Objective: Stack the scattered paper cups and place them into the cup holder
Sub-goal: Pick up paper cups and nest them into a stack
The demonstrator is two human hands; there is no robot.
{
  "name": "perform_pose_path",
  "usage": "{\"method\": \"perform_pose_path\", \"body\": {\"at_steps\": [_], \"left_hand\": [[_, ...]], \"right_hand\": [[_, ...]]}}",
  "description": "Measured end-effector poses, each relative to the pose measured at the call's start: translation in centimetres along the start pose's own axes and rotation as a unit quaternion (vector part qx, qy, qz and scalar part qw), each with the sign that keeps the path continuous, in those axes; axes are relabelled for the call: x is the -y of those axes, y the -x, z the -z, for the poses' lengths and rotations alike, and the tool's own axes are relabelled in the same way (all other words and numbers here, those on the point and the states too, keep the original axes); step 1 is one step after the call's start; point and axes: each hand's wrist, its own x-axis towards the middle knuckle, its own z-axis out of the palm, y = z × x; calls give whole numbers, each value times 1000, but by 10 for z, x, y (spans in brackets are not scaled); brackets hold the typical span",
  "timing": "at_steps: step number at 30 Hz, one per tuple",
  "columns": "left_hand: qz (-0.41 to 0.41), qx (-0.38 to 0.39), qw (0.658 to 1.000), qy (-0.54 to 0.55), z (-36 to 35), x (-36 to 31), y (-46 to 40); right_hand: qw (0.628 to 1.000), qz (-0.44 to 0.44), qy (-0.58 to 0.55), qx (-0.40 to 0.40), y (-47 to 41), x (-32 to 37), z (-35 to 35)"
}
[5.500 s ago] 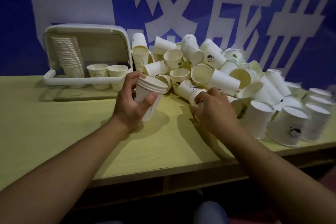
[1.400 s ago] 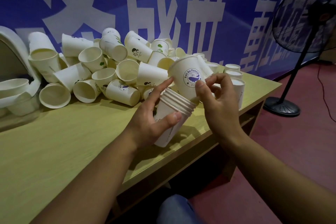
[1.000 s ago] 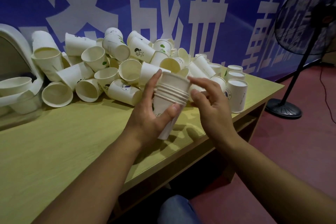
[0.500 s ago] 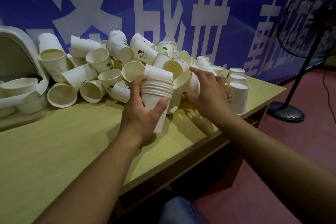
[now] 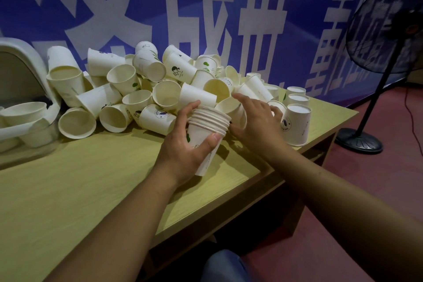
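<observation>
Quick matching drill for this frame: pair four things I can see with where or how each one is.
1. nested cup stack
2. cup holder
3. standing fan
4. three upside-down cups

A. on the floor, right of the table
B. gripped in the left hand
C. table's far right end
D. far left edge of view

Pairs: 1-B, 2-D, 3-A, 4-C

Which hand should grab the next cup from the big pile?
Probably the right hand: it reaches into the heap of loose white paper cups, while the left hand grips the nested stack of white paper cups.
</observation>
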Motion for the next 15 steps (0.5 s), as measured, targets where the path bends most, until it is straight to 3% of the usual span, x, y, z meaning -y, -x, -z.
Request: {"method": "perform_pose_path", "body": {"at_steps": [4, 7, 12, 15], "left_hand": [[-11, 6, 1000, 5, 1, 2, 0], [-23, 21, 999, 8, 1, 0, 0], [-57, 55, 997, 27, -1, -6, 2], [-62, 48, 996, 37, -1, -7, 3]], "right_hand": [[993, -12, -97, -68, -3, 5, 3], [965, -34, -227, -125, -7, 13, 17], [890, -70, -440, -96, -1, 39, 44], [905, -53, -421, -22, 13, 50, 45]]}}
